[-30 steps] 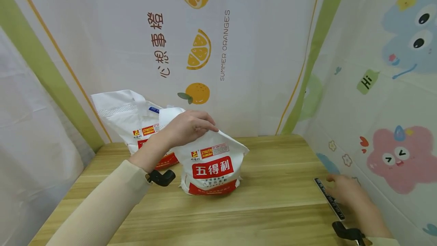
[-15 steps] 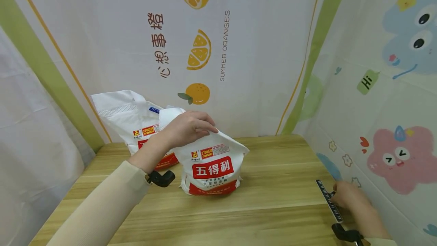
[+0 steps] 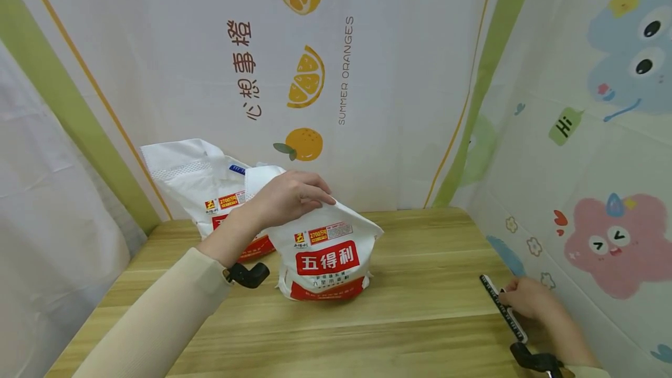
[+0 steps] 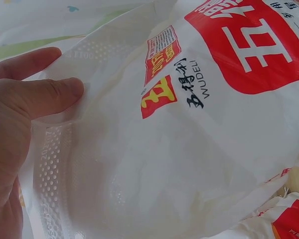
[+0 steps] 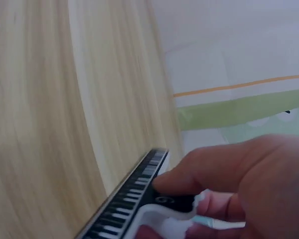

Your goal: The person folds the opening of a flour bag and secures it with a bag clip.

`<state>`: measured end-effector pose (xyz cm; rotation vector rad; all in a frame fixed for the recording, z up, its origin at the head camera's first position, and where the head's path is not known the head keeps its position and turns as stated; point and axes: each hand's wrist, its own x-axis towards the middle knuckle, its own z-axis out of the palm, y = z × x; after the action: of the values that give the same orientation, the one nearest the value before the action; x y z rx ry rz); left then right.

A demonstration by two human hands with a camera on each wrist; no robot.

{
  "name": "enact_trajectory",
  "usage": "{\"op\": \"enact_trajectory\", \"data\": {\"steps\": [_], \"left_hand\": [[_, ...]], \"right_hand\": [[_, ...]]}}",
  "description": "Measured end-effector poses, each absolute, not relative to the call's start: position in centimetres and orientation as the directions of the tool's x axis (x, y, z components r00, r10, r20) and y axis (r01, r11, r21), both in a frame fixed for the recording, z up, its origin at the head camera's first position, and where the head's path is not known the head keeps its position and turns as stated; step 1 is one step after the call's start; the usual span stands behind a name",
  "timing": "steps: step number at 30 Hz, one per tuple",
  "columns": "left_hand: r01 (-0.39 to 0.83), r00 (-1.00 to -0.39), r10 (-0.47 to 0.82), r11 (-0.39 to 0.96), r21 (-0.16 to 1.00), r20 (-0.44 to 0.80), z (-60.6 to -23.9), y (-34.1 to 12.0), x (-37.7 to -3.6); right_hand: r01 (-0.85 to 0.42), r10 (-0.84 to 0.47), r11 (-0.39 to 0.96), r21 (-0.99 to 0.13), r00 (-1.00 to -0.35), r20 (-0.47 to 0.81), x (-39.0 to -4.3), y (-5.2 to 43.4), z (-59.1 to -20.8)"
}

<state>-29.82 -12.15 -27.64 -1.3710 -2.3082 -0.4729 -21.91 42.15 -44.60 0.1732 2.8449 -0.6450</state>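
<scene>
Right, from the head view my left hand grips the folded top of the front flour bag, fingers curled over the crease and pinching it. That bag stands upright near the middle of the worktop. A second flour bag stands just behind it at about ten o'clock, touching it or nearly so. At four o'clock from the front bag, well apart and near the worktop's right edge, my right hand holds a black strip marked like a ruler, fingers bent around its far side.

On the left wrist view, thumb and fingers clamp a thin fold of the white bag; the perforated band along the top shows under the palm. I judge the sack soft and crinkly, its film a little slippery, its contents heavy and slumping. I would take hold at that flattened top seam, not on the bulging belly.

On the right wrist view, my fingers press down on the black scaled strip, which has a white piece under it; the strip looks stiff, light and flat. Whether it lies on the worktop or is slightly raised, I cannot tell.
</scene>
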Motion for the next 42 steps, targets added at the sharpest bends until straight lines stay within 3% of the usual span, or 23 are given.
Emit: {"op": "enact_trajectory", "data": {"steps": [8,18,25,35,42], "left_hand": [[0.882,-0.431,0.742,0.466,0.068,0.513,-27.6,-12.0,-29.9],[0.890,-0.409,0.733,0.453,0.060,0.544,-27.6,-11.7,-30.0],[0.887,-0.411,0.726,0.458,0.057,0.551,-27.8,-11.6,-30.0],[0.892,-0.393,0.723,0.451,0.043,0.568,-27.8,-11.6,-29.9],[0.886,-0.406,0.715,0.461,0.051,0.569,-27.9,-11.6,-29.9]], "right_hand": [[0.072,0.065,0.880,-0.470,-0.997,-0.031,-22.5,41.4,-43.3],[-0.030,0.077,0.850,-0.525,-0.980,0.182,-22.5,38.1,-40.3],[-0.169,0.054,0.825,-0.539,-0.926,0.374,-22.6,35.1,-38.6],[-0.273,0.038,0.800,-0.535,-0.866,0.499,-22.4,31.9,-36.2],[-0.425,-0.024,0.783,-0.454,-0.750,0.661,-22.7,29.2,-35.5]]}}
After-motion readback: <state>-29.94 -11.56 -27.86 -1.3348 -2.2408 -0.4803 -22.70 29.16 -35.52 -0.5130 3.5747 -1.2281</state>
